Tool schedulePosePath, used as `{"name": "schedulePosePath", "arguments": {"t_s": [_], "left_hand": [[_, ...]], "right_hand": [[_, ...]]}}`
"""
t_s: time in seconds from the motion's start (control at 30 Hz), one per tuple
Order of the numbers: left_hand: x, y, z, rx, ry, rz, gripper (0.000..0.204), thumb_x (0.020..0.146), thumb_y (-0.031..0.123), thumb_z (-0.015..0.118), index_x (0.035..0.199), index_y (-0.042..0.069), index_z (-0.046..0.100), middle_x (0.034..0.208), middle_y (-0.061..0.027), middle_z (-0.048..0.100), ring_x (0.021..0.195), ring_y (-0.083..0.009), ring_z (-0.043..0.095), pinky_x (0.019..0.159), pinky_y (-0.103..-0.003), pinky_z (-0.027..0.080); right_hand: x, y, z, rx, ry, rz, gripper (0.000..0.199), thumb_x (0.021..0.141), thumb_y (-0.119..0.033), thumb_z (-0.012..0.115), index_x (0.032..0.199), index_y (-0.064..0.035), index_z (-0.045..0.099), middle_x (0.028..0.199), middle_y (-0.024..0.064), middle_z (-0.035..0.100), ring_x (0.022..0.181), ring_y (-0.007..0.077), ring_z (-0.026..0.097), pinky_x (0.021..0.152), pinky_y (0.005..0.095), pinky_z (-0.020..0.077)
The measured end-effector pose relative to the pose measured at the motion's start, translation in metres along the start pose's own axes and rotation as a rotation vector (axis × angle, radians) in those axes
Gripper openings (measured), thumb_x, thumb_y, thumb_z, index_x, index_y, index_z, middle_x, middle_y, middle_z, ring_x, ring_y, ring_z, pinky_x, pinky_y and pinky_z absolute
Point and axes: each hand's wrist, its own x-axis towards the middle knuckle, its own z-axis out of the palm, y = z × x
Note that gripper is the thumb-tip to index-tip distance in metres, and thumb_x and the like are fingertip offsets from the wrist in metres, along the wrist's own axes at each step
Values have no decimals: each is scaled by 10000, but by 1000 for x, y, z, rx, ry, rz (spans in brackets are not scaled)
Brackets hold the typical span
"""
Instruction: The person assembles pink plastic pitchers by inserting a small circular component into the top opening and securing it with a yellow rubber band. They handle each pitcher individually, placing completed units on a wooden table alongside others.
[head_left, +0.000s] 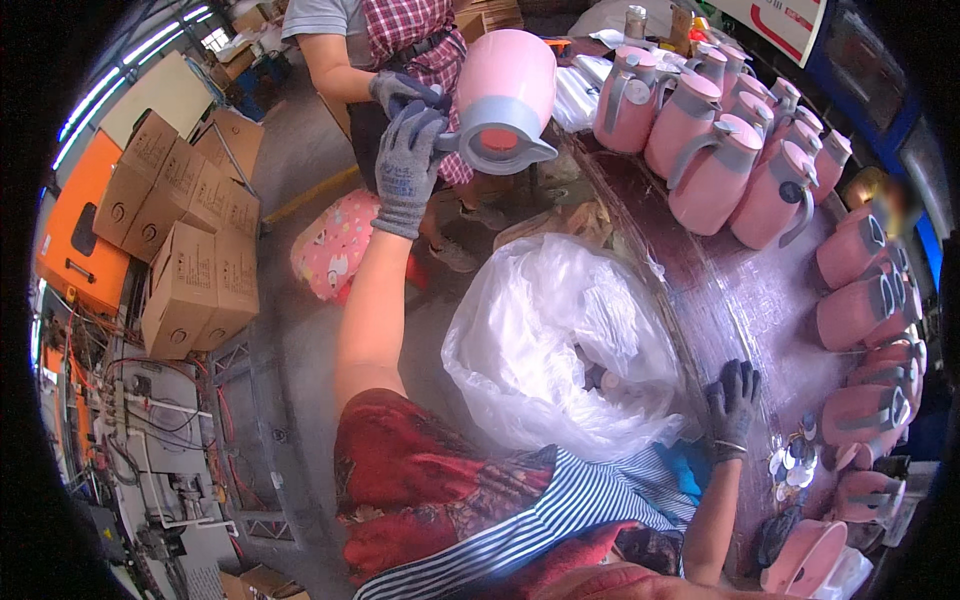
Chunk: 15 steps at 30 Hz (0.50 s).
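My left hand (408, 165), in a grey knit glove, is raised and closed round the grey handle of a pink vacuum jug (510, 80). The jug tilts with its grey spouted mouth down toward me, and no lid shows on it. A co-worker's gloved hand (402, 92) is right behind my fingers at the handle; whether it also grips is hidden. Low at the right, my right hand (733, 400), in a dark grey glove, lies on the edge of the dark table (720, 285) with fingers spread, holding nothing. Small silvery discs (795, 465) lie near it.
A big clear plastic bag (560, 340) stands open before me beside the table. Lidded pink jugs (715, 170) crowd the table's far end; lidless ones (855, 310) line its right side. Cardboard boxes (190, 240) are stacked left. A pink patterned bundle (335, 245) sits near the co-worker.
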Motion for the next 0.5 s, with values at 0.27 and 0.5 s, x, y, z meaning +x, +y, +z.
{"name": "schedulePosePath", "arguments": {"t_s": [0.27, 0.5], "left_hand": [[12, 15, 4, 39, 41, 3, 525, 660, 62, 743, 1160, 155, 616, 1258, -66, 580, 1239, -305, 531, 1014, -434, 451], [13, 23, 13, 259, 82, 23, 536, 626, 104, 764, 1131, 244, 652, 1208, 30, 600, 1146, -258, 547, 953, -415, 456]], "right_hand": [[1, 5, -1, 11, -33, 3, 533, 905, -295, 580, 1399, -105, 526, 1513, 196, 393, 1412, 439, 300, 1168, 514, 230], [3, -1, -3, -9, -25, 5, 538, 912, -310, 575, 1406, -102, 518, 1508, 201, 397, 1412, 444, 299, 1165, 518, 233]]}}
